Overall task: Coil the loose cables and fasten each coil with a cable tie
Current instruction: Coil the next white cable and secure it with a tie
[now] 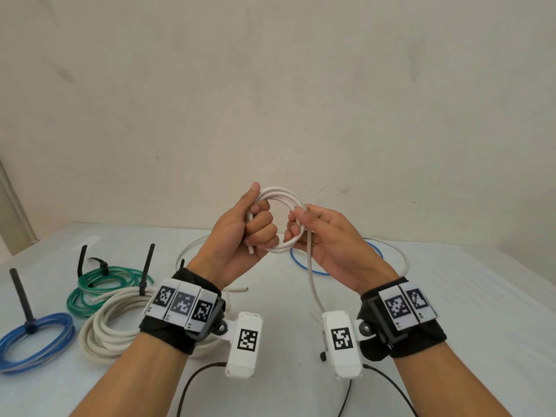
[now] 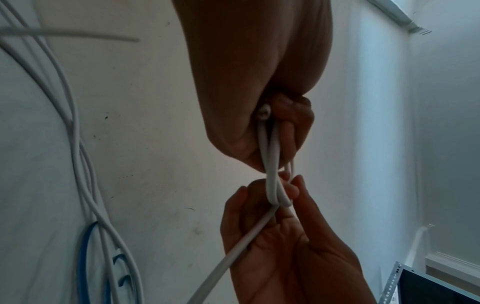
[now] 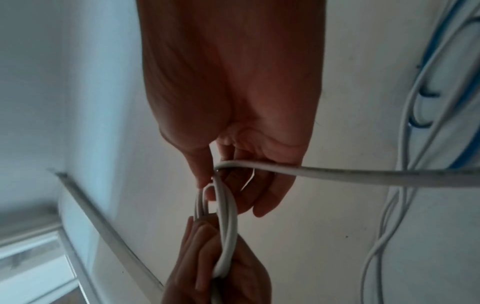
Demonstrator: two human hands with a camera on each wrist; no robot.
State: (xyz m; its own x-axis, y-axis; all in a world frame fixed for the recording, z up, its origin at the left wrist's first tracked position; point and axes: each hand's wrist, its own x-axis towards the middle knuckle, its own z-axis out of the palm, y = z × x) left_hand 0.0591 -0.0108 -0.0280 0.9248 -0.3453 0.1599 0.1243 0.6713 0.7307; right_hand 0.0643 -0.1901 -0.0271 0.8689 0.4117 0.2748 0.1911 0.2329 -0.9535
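White cable (image 1: 281, 224) sits coiled above my table (image 1: 451, 296). My left hand (image 1: 240, 233) fists round its loops. My right hand (image 1: 325, 239) pinches the opposite side, fingers pressed together.

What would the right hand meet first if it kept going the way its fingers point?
Probably the left hand, which grips the far side of the same white cable coil that the right hand pinches; depth is uncertain.

Thin white round-sheathed cable (image 1: 281, 219) wound into a small upright coil held above the table, one cut end poking out below, loose tail trailing down toward the tabletop
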